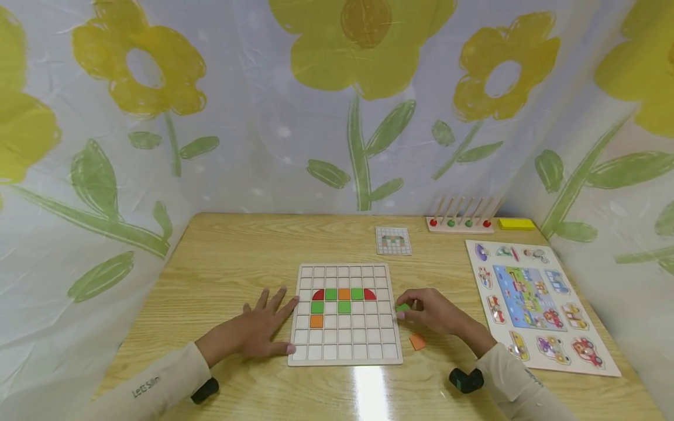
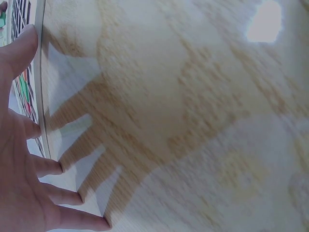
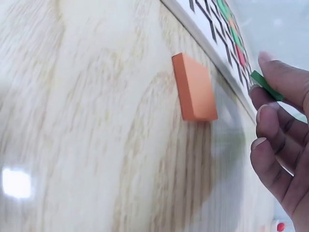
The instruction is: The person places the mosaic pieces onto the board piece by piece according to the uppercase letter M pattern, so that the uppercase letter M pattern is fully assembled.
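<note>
A white grid board (image 1: 344, 353) lies on the table with red, green and orange tiles set in some of its squares. At the board's left edge my left hand (image 1: 262, 327) rests with fingers spread, thumb and a fingertip at the rim. Between thumb and index finger, my right hand (image 1: 433, 311) pinches a green tile (image 3: 265, 86) just off the board's right side. Below that hand, a loose orange tile (image 1: 417, 342) lies on the wood; the right wrist view shows this orange block (image 3: 195, 89) close up.
Behind the board lies a small pattern card (image 1: 393, 248). On the right is a picture puzzle board (image 1: 563, 356) with vehicles. A peg rack (image 1: 459, 227) with red and green beads and a yellow block (image 1: 516, 224) stand at the back right. Flowered cloth surrounds the table.
</note>
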Motion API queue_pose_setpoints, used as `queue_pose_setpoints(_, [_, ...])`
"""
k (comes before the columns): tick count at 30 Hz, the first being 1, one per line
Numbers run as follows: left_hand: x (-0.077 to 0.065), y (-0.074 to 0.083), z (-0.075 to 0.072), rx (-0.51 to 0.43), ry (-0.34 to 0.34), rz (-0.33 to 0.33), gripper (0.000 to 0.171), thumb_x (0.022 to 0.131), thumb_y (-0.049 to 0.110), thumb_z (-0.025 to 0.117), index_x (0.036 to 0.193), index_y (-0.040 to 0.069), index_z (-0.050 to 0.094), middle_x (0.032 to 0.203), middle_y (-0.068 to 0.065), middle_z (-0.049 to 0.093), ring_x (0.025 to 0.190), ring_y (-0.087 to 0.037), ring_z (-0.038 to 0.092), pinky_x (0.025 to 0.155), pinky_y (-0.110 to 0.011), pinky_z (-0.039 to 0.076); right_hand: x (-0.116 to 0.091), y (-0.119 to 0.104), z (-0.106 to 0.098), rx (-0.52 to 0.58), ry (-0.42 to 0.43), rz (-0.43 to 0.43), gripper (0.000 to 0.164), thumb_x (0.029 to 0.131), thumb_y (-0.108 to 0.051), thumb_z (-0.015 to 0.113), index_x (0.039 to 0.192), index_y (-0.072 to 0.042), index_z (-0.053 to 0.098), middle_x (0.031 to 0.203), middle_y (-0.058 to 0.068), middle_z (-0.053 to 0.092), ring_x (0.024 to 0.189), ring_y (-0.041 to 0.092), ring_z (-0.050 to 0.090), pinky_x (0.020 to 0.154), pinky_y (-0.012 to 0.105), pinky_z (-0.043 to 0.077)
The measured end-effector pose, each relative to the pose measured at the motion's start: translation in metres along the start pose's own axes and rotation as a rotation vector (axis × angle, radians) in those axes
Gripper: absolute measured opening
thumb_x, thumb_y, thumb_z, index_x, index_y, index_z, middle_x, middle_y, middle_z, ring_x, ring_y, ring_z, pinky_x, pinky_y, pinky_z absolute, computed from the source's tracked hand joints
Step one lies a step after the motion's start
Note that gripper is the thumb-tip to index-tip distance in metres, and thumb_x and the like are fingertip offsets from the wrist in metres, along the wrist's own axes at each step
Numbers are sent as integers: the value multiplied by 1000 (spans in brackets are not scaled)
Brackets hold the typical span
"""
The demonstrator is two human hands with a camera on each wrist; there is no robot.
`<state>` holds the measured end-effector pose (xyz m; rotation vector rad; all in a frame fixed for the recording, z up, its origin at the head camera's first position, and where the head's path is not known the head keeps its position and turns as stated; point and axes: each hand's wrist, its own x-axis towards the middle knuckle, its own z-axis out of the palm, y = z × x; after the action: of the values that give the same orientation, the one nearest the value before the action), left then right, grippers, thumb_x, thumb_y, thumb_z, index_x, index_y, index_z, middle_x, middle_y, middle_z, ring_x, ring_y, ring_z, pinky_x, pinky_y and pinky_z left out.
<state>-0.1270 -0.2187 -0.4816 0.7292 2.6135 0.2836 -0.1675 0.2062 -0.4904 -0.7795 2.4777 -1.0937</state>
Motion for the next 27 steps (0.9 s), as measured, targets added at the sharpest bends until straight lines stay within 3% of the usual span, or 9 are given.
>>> queue_pose_setpoints(27, [-2,4,-3,2,-13,-21,103,88,76,53,163,15,16,166,-27,8,145,-63,11,97,-84,26,9,-9,3,115,-14,3,35,96,-10,68,129,2,64,106,13,67,67,6,56,60,20,48])
